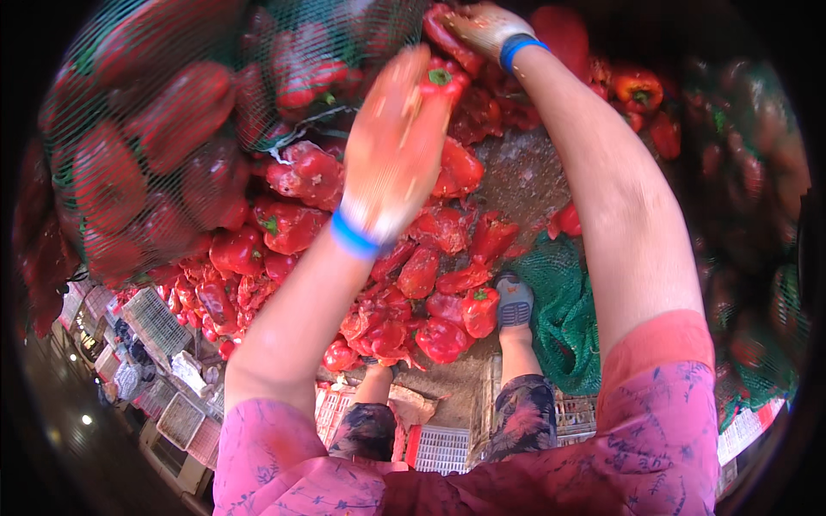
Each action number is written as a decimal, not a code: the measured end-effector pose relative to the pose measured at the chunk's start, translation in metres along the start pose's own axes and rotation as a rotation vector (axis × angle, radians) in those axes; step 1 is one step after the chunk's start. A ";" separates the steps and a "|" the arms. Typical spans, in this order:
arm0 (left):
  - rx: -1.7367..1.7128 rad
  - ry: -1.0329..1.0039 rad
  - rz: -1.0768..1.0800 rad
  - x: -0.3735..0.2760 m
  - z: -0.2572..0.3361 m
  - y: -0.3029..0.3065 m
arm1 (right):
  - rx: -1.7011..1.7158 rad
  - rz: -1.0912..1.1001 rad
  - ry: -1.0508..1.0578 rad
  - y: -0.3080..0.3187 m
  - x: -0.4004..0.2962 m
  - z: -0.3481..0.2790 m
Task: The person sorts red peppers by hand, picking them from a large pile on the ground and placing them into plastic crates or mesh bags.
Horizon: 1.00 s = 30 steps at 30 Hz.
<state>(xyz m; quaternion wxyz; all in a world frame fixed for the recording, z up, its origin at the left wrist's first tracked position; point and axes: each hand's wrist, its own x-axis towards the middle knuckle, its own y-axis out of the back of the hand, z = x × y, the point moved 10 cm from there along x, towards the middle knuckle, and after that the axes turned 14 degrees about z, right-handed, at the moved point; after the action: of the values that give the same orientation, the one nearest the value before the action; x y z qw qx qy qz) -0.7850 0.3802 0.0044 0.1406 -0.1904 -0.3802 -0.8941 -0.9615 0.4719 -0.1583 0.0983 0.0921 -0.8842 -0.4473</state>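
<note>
My left hand [390, 145], in a stained white glove with a blue band at the wrist, is blurred above a pile of red bell peppers [445, 232]. Its fingers point away from me, close beside a pepper with a green stem [441, 80]; whether it grips anything is unclear. Farther off, at the top edge, my gloved right hand [490, 29] has its fingers around a long red pepper [452, 45]. Many peppers in the heap look split or crushed. Green mesh sacks of red peppers [155, 129] rise at the left.
More netted peppers [748, 168] stand in shadow at the right. An empty green net [561, 309] lies beside my shoe [515, 300]. Plastic crates [442, 449] are behind my feet, with other crates [158, 322] at the lower left. Wet brown ground [526, 171] shows between peppers.
</note>
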 end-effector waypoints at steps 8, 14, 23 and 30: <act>0.185 0.265 -0.394 0.042 -0.093 -0.138 | -0.133 -0.270 0.199 -0.029 -0.055 0.017; 0.249 0.416 -0.538 -0.001 -0.130 -0.180 | -0.197 -0.214 0.262 0.027 -0.117 -0.029; 0.119 0.459 -0.591 -0.067 -0.136 -0.134 | 0.222 0.141 0.185 0.052 -0.083 -0.006; 0.191 -0.046 -0.506 -0.069 -0.103 -0.123 | 0.269 -0.372 -0.188 -0.035 -0.096 0.072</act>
<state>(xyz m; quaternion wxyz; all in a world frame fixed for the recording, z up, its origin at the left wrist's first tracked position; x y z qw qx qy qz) -0.7967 0.3949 -0.1695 -0.0788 -0.0955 -0.5014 -0.8563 -0.8852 0.5313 -0.2378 -0.0814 0.2237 -0.9088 -0.3426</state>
